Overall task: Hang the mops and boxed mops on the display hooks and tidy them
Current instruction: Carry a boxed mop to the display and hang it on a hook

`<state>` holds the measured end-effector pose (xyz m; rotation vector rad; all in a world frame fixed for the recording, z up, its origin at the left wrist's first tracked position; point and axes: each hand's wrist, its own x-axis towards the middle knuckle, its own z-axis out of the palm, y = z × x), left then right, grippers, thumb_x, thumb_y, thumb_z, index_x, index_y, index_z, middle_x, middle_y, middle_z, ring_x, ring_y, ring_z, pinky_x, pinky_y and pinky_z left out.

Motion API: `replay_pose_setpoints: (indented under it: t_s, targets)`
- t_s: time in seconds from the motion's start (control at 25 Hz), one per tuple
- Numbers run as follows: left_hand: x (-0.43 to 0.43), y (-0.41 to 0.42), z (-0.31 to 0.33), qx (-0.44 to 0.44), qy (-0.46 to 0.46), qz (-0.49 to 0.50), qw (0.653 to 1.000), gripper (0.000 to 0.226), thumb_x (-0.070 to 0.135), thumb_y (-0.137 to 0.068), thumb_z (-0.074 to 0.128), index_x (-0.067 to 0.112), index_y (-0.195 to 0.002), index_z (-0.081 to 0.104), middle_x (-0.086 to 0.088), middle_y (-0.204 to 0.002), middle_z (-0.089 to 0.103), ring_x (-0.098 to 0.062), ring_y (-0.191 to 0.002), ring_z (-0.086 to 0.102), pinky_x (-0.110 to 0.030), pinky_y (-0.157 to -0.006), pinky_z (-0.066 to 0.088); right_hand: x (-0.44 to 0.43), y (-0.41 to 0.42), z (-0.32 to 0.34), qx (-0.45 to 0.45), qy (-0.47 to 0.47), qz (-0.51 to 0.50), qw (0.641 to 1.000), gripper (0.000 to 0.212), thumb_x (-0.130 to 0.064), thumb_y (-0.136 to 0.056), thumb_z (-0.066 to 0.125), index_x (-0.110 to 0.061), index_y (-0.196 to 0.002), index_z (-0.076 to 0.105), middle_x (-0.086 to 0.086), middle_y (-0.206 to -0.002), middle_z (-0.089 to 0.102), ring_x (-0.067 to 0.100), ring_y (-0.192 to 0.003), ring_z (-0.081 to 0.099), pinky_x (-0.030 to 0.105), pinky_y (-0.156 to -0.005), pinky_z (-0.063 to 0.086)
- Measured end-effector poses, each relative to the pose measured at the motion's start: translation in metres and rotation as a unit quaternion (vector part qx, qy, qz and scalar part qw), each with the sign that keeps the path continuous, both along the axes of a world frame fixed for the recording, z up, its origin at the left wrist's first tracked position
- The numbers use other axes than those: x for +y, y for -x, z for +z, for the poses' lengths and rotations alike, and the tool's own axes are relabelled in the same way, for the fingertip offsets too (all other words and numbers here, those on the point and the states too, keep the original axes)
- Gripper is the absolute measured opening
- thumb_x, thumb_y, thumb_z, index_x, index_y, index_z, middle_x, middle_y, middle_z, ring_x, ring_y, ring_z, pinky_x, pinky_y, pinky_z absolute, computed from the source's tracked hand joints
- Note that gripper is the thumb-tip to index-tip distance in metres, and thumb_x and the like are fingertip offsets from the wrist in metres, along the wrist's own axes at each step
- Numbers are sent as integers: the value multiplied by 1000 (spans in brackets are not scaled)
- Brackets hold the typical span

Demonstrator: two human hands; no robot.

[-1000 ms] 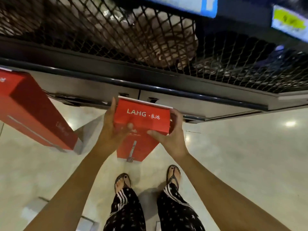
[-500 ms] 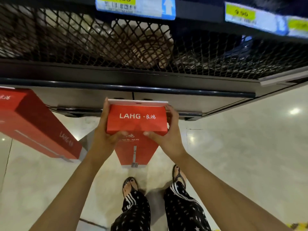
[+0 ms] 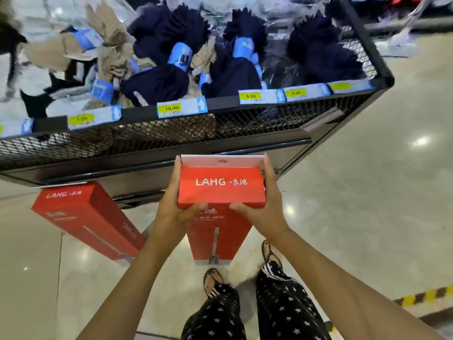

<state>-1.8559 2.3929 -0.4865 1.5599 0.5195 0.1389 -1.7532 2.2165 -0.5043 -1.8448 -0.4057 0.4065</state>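
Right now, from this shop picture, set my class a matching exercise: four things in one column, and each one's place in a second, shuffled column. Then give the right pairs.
Things
1. held red box
2. second red box
3. dark blue mop heads
4. yellow price tags

Places
A. along the front rim of the mesh basket
B. piled inside the basket
C. gripped between the left hand and right hand
D. low on the left, below the basket

Pairs: 1-C, 2-D, 3-B, 4-A
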Motion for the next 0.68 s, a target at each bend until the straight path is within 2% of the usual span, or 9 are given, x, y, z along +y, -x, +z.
replay_pose_setpoints:
  t_s: [0.12, 0.24, 0.32, 0.44, 0.52, 0.6, 0.68]
  targets:
    - [-19, -7, 34, -1, -23, -27, 999, 111, 78, -58, 70, 62, -144, 2, 2, -141, 49, -15, -129, 51, -49, -103, 45, -27, 4, 38, -6, -9, -21, 1000, 109, -72, -59, 74, -57, -144, 8, -15, -135, 47, 8, -122, 54, 38, -98, 52]
    - [-41, -21, 59, -14, -63, -79, 995, 110, 81, -61, 66, 63, -143, -4, 2, -146, 44, -19, -136, 43, -57, -108, 37, -58, 3, 65, -16, -6, -53, 998, 113, -72, -58, 75, -52, -147, 9, -6, -130, 54, 6, -115, 57, 35, -95, 53]
    - [-60, -40, 79, -24, -110, -112, 987, 109, 85, -59, 62, 62, -144, -3, 6, -140, 47, -16, -133, 45, -53, -108, 38, -85, -3, 83, -27, -6, -83, 996, 116, -70, -56, 76, -52, -147, 6, -4, -126, 58, 4, -111, 60, 35, -95, 53]
    - [-92, -75, 113, -41, -197, -158, 967, 108, 91, -55, 56, 63, -143, 0, 25, -122, 47, 3, -120, 47, -36, -102, 42, -126, -23, 111, -55, -22, -130, 990, 116, -79, -55, 70, -58, -145, 1, -4, -120, 62, 6, -106, 63, 28, -92, 53]
    - [-119, -104, 136, -60, -228, -187, 954, 107, 89, -54, 58, 64, -142, 2, 25, -116, 48, 8, -113, 48, -32, -98, 43, -158, -42, 129, -75, -32, -165, 983, 111, -79, -56, 69, -64, -142, -1, -10, -116, 63, 2, -103, 64, 19, -89, 51]
    - [-140, -131, 155, -70, -226, -215, 947, 108, 80, -55, 66, 66, -141, 2, 20, -121, 51, 6, -110, 53, -33, -97, 47, -182, -60, 143, -89, -39, -178, 979, 109, -74, -59, 71, -65, -141, 0, -18, -115, 61, -2, -101, 63, 14, -86, 50]
    - [-178, -167, 177, -81, -221, -264, 935, 109, 72, -55, 70, 70, -138, 0, 18, -127, 52, 5, -110, 55, -29, -93, 49, -222, -83, 160, -103, -38, -200, 974, 109, -71, -61, 72, -61, -144, 1, -24, -115, 58, -3, -102, 63, 12, -86, 50]
